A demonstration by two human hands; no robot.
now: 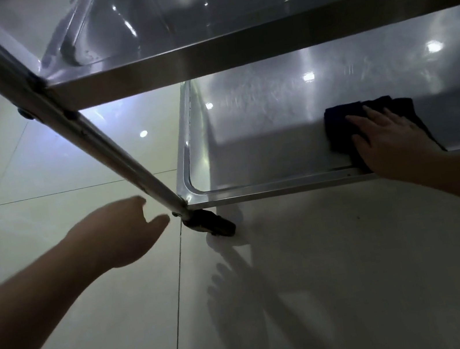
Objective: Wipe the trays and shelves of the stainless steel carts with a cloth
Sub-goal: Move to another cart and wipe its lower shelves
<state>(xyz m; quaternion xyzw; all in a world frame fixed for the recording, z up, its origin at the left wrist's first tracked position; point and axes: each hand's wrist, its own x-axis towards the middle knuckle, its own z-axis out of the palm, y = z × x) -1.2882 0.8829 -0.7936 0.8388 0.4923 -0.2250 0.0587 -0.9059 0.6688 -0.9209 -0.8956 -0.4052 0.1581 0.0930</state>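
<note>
nearest, the left hand (124,231) is held over the tiled floor (67,338) beside the cart leg (115,151), fingers loosely spread, nothing held. beyond it, the bottom tray (250,155) is being wiped: the dark cloth (338,122) is pressed flat near the front rim under the right hand (387,139), fingers straight. a sweep toward the left corner seems called for next. farther up, the upper shelf (231,43) is seen. no writing can be read.
</note>
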